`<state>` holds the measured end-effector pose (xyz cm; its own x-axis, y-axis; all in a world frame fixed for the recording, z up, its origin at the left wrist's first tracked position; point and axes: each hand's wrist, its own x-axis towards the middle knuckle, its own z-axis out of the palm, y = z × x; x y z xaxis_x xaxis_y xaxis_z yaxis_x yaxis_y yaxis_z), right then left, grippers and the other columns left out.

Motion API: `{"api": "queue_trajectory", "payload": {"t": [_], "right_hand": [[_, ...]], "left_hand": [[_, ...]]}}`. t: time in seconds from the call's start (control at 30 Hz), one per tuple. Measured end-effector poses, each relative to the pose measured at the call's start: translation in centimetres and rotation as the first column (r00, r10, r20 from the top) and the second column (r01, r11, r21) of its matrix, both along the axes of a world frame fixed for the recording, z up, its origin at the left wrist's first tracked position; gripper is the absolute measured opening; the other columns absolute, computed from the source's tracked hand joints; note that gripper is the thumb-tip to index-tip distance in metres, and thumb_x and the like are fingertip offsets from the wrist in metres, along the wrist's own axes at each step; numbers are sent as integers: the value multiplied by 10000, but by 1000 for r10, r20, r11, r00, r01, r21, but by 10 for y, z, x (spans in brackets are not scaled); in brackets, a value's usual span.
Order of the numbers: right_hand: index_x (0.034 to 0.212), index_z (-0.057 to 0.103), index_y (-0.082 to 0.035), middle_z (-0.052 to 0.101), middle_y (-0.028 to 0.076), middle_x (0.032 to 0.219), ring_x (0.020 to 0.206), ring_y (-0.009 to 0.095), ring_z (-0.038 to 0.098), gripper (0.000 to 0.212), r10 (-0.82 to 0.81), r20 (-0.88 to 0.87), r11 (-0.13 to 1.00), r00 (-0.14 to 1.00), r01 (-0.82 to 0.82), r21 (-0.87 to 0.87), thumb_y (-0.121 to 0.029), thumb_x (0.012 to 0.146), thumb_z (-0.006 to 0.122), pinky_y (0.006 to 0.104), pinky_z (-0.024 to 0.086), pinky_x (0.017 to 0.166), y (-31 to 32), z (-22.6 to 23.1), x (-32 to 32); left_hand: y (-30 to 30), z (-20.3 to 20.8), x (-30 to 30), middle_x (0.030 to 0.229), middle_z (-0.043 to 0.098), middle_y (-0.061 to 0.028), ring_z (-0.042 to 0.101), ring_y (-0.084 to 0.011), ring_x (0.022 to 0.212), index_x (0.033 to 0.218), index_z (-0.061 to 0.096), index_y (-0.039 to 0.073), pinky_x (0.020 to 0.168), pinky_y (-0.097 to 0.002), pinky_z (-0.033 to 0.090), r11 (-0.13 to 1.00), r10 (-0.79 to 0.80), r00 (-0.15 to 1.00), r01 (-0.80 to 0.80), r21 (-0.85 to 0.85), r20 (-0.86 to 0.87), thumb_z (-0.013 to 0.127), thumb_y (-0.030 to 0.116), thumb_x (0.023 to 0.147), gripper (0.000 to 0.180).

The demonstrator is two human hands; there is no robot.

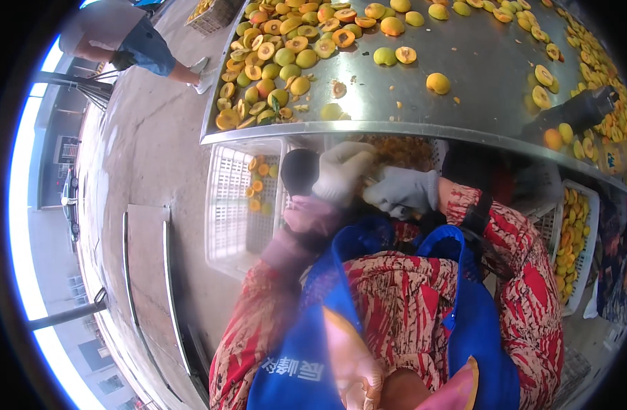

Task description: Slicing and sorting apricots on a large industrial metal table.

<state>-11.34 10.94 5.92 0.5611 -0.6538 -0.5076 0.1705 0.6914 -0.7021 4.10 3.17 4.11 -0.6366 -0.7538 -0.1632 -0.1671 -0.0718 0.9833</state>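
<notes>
Both hands are gloved and close together, just below the near edge of the metal counter (pixel 477 55), in front of the blue apron (pixel 276 369). Left hand (pixel 338 176): white glove, fingers curled, blurred. Right hand (pixel 403 191): grey glove, fingers bent and directed toward the left hand. Cannot tell whether either set of fingers grips anything; the spot where the hands meet is blurred and partly covered.

Just beyond the hands, a brownish mass (pixel 403 147) lies under the counter's edge; its make-up is unclear.

Fruit: yellow-orange and greenish pieces, many halved. A dense fruit pile (pixel 279 58) covers the counter's far-left part, and a second heap (pixel 604 68) runs along the right side. Between them, scattered pieces, including one lone orange-yellow fruit (pixel 438 83).

Left of the left hand: white slatted crate (pixel 235 236), below counter level, with a few fruit pieces (pixel 259 186) inside. Right of the right arm: another pale crate (pixel 593 212), holding many halves.

Upper left: a person (pixel 149 44) in blue shorts stands on the concrete floor, near a further crate (pixel 211 19).
</notes>
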Motion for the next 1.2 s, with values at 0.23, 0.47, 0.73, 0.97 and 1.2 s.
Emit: {"api": "queue_trajectory", "payload": {"t": [0.23, 0.47, 0.73, 0.97, 1.2], "right_hand": [[1006, 572, 2, 608, 67, 737, 564, 161, 562, 277, -215, -551, 946, 806, 32, -323, -240, 870, 557, 301, 461, 531, -5, -45, 27], [832, 628, 6, 642, 184, 746, 551, 237, 630, 240, -568, -626, 700, 534, -86, -709, -228, 819, 576, 355, 492, 505, -3, -48, 27], [816, 461, -160, 372, -58, 540, 353, 38, 263, 93, -161, 243, 977, 957, 120, 177, -139, 873, 531, 213, 220, 338, 6, -10, 12], [1038, 557, -44, 578, 59, 648, 495, 156, 552, 219, -195, -574, 944, 795, -8, -331, -196, 884, 519, 309, 454, 463, -2, -11, 31], [1147, 469, -62, 621, 247, 852, 812, 414, 606, 355, -410, -843, 810, 348, -286, -512, -254, 856, 534, 465, 480, 712, -1, -48, 26]], "left_hand": [[4, -30, -22, 806, 660, -68, 538, -93, 589, 905, 668, -29, 535, -186, 409, 844, 484, 844, -379, 380, -231, 632, 121, 812, 180], [3, -14, -42, 786, 658, -77, 571, -105, 632, 917, 665, -33, 569, -190, 439, 740, 632, 745, -496, 455, -215, 633, 99, 810, 173], [-3, 5, -9, 905, 648, -73, 595, -135, 784, 1050, 637, -11, 682, -249, 477, 996, 79, 997, -78, 37, -14, 597, 114, 835, 252], [-4, -4, -2, 862, 648, -79, 609, -143, 760, 1044, 637, -18, 693, -248, 487, 963, 112, 993, -104, 247, -20, 591, 107, 833, 249], [-18, -83, -35, 758, 631, -88, 583, -172, 598, 966, 636, -25, 572, -275, 483, 781, 593, 753, -451, 433, -286, 598, 136, 836, 210]]}}
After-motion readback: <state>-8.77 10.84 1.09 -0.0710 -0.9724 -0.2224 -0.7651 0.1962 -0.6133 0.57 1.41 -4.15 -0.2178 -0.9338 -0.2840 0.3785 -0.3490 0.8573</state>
